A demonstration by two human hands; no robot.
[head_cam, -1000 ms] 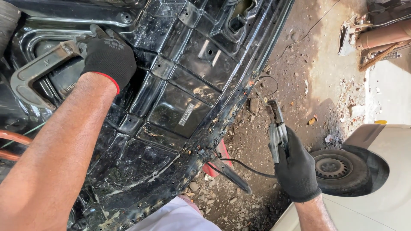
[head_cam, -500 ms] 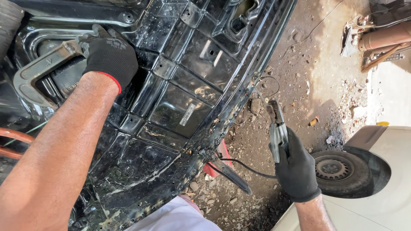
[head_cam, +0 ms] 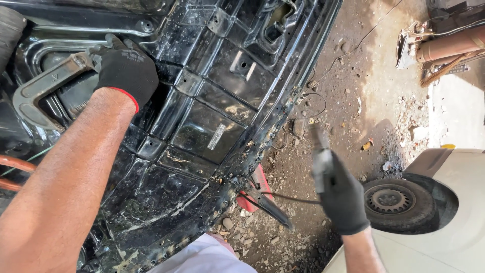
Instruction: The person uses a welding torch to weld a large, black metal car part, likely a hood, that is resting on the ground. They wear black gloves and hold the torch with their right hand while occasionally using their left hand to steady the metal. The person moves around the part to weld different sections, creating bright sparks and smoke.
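I'm seeing my right hand (head_cam: 343, 199) gripping a blurry metal hand tool (head_cam: 321, 162), fingers wrapped tight, out over the dirt floor (head_cam: 364, 91) beside a wheel (head_cam: 396, 205). My left hand (head_cam: 124, 68) is closing its fingers on a grey clamp (head_cam: 43, 91) sitting on the black car panel (head_cam: 212, 116).
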